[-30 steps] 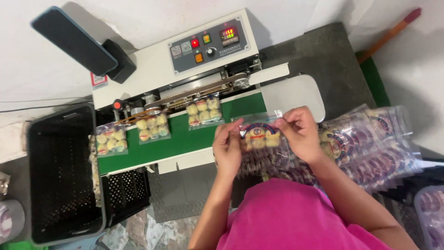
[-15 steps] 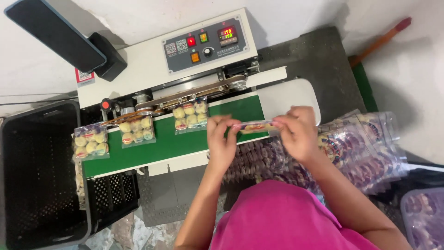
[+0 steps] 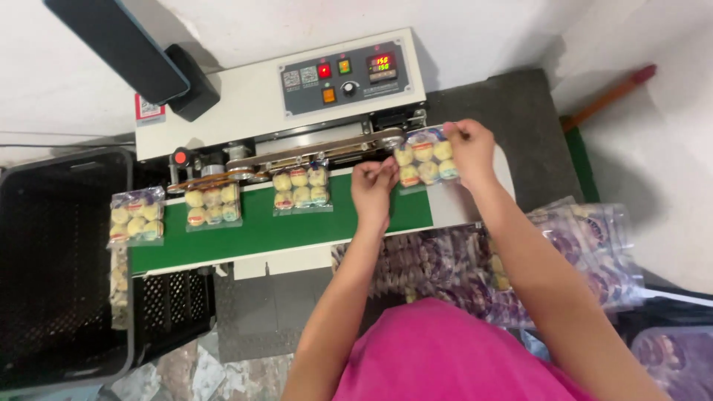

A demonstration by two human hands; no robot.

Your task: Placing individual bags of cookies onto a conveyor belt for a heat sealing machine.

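Clear packet of round yellow sweets [image 3: 424,162]: lies flat at the right end of the green belt [image 3: 297,223], its top edge at the intake of the sealing machine [image 3: 297,96], two rows of pieces showing through the film. Right hand [image 3: 468,148]: fingers pinched narrow on the packet's upper right corner, wrist over the belt's right end. Left hand [image 3: 373,189]: fingers drawn close together, tips at the packet's left edge; whether they grip the film or only touch it cannot be told. Second packet [image 3: 300,188]: same kind, on the belt just left of the left hand, top edge under the machine's sealing rail. Third packet [image 3: 212,206]: farther left on the belt, near the second, also at the rail. Fourth packet [image 3: 135,217]: at the belt's left end, overhanging it, beside the black crate [image 3: 52,282]. Black crate: left of the belt, mesh floor, further packets at its right wall, partly hidden. Sealing machine: white housing behind the belt, grey control panel [image 3: 343,74] with lit buttons, a knob and a red display. Pile of filled packets with purple print [image 3: 535,260]: right of and below the belt's right end, under the right forearm. Pink garment [image 3: 453,356]: the person's own, at the bottom of the view. Red-handled stick [image 3: 609,96]: lying well to the right of the machine.
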